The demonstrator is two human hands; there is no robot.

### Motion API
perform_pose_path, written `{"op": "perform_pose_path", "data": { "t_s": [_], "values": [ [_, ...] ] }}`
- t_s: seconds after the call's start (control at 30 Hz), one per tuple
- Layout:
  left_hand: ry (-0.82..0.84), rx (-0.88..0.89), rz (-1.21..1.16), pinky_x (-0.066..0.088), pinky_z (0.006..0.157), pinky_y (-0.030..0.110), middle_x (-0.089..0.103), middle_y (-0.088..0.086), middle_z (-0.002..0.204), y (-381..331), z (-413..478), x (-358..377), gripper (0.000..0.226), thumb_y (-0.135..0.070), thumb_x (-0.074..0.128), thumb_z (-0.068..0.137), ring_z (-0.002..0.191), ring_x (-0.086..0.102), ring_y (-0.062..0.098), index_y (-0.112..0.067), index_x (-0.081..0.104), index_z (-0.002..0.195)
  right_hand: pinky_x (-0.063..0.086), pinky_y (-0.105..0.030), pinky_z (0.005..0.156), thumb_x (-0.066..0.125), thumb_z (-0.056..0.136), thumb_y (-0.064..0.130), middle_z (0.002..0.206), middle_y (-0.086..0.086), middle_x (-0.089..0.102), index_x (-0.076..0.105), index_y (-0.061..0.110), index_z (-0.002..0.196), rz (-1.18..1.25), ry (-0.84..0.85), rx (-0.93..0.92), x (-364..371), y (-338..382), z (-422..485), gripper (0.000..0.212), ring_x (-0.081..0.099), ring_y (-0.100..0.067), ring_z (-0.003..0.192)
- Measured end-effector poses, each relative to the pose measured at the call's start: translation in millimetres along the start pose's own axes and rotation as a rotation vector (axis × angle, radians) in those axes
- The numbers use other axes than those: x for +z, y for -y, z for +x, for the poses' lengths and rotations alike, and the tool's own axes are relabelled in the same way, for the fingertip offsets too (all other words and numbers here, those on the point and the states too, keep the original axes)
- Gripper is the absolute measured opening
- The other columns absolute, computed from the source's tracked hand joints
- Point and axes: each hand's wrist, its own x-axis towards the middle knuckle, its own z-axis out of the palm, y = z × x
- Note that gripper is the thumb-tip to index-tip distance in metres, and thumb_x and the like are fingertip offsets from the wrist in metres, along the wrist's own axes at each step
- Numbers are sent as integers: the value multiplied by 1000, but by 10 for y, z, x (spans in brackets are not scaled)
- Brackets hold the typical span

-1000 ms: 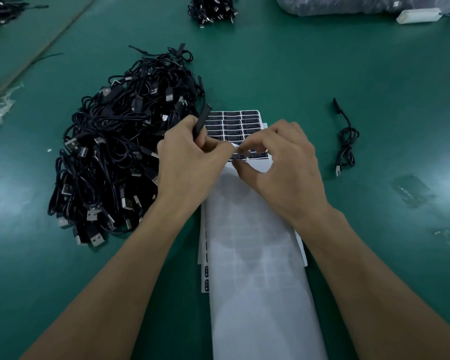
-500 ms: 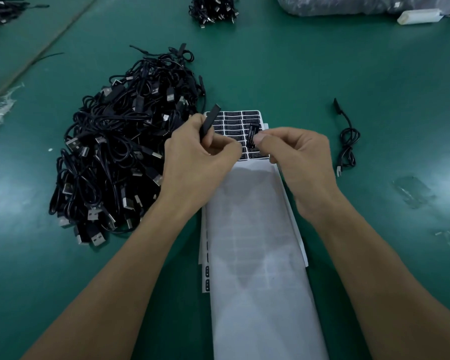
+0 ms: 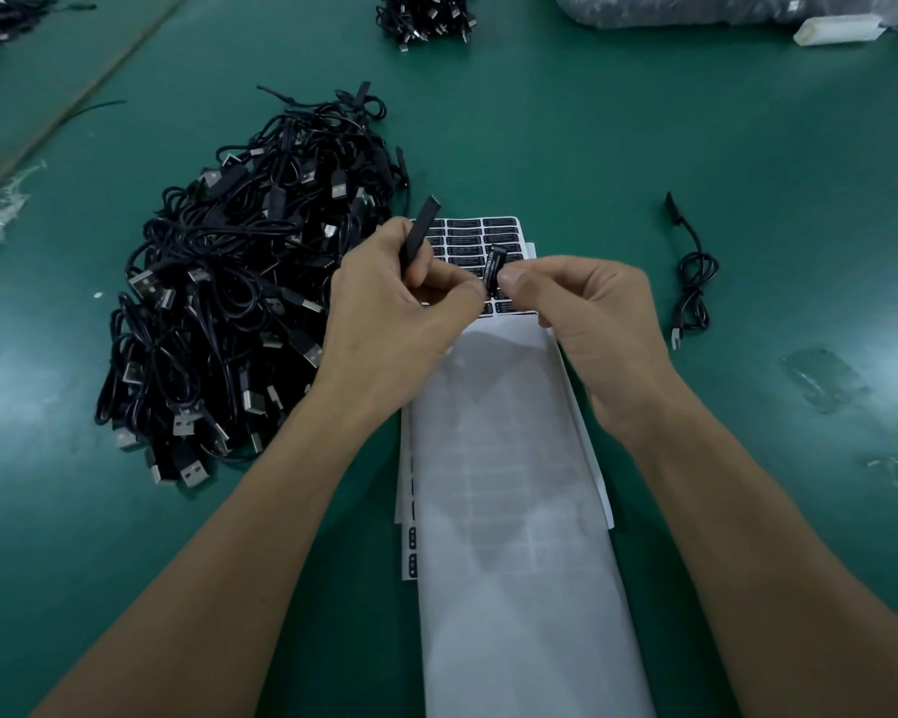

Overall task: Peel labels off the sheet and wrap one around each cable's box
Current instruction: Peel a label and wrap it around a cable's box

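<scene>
Worktop (image 3: 644, 147) in green, broad and shiny. Heaped on its left, cable pile (image 3: 239, 303), tangled; likely to snag any lead trailing from the box and tug it off line. Down the near middle, label sheet (image 3: 514, 510), bare backing toward the near edge, unpeeled black labels at the far end, directly under both hands; apt to catch a dangling sticky edge. Well to the right, single coiled cable (image 3: 693, 282), apart from everything else.

Over the sheet's far end, left hand (image 3: 390, 313), fingers curled round the slim black box (image 3: 420, 228), far tip poking up and away. Just beside it, right hand (image 3: 592, 313), thumb and forefinger pinching the peeled label (image 3: 494, 266), curled, clear of the sheet, near the left thumb.

Probable faults from here, by judgement only:
- landing crooked through a box rolling in the grip;
- folding adhesive onto itself, given that curl;
- sticking to a fingertip instead of the box;
- trapping a crease or ending in a skewed overlap through wrapping without first seating one edge square.
</scene>
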Motion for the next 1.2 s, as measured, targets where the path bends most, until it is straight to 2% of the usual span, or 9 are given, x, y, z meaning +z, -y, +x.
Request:
{"op": "perform_pose_path", "data": {
  "t_s": [0.13, 0.4, 0.5, 0.63, 0.73, 0.8, 0.93, 1.07, 1.2],
  "values": [
    [13, -1, -17, 52, 76, 51, 73, 8, 75, 11, 2, -1, 36, -16, 68, 71, 80, 62, 40, -21, 32, 71, 51, -13, 72, 76, 85, 15, 80, 6, 77, 78, 28, 77, -30, -17, -32, -8, -5, 8, 16, 67, -1, 75],
    [55, 0, -31, 50, 66, 45, 74, 6, 72, 47, 5, 9, 37, -12, 66, 72, 69, 57, 22, -22, 31, 70, 50, -19, 69, 75, 86, 13, 70, 1, 71, 76, 23, 69, -76, 14, -18, -20, -8, 25, 20, 58, -8, 70],
    [67, 5, -33, 51, 68, 50, 73, 11, 74, 58, 4, 4, 38, -11, 67, 72, 69, 56, 23, -22, 31, 70, 47, -21, 67, 72, 88, 13, 70, -1, 66, 73, 22, 70, -109, 23, -23, -10, -14, 20, 21, 53, -12, 70],
    [76, 10, -25, 53, 73, 51, 75, -1, 74, 64, 1, 16, 39, -13, 69, 73, 77, 63, 39, -21, 31, 71, 43, -16, 61, 67, 90, 9, 62, 11, 60, 69, 21, 70, -112, 4, -33, 11, -7, 19, 24, 48, -6, 64],
    [68, 16, 20, 52, 66, 30, 71, -13, 70, 81, 0, 31, 38, -27, 71, 77, 67, 63, 13, -22, 34, 69, 40, -12, 55, 65, 91, 7, 54, 18, 54, 66, 18, 71, -89, -41, -22, 11, -8, 28, 23, 44, 0, 54],
    [81, 9, 45, 49, 60, 27, 63, -11, 66, 92, -11, 36, 34, -40, 64, 82, 63, 57, 13, -21, 38, 70, 37, -14, 51, 64, 92, 8, 54, 15, 50, 65, 17, 73, -42, -77, -14, -2, -11, 30, 22, 41, -2, 52],
    [162, -18, 47, 46, 68, 41, 68, 4, 78, 101, -40, 41, 37, -55, 36, 82, 77, 58, 31, -20, 45, 75, 44, -16, 58, 62, 96, 16, 69, 5, 69, 65, 22, 106, 90, -111, 1, -13, 6, 25, 11, 59, -5, 62],
    [179, 7, 105, 43, 68, 48, 65, 7, 78, 117, -45, 52, 32, -37, 34, 91, 73, 53, 31, -10, 46, 81, 50, -16, 71, 69, 93, 17, 84, -6, 75, 45, 29, 138, 138, -4, -29, -6, -10, 9, 52, 69, -6, 78],
    [231, 93, 195, 42, 59, 47, 65, 4, 75, 152, -43, 50, 24, -29, 38, 98, 64, 50, 25, -10, 48, 87, 51, -16, 75, 76, 86, 5, 80, 4, 74, 43, 22, 141, 148, 33, -75, 7, -5, -6, 66, 70, -5, 80]
  ]
}}
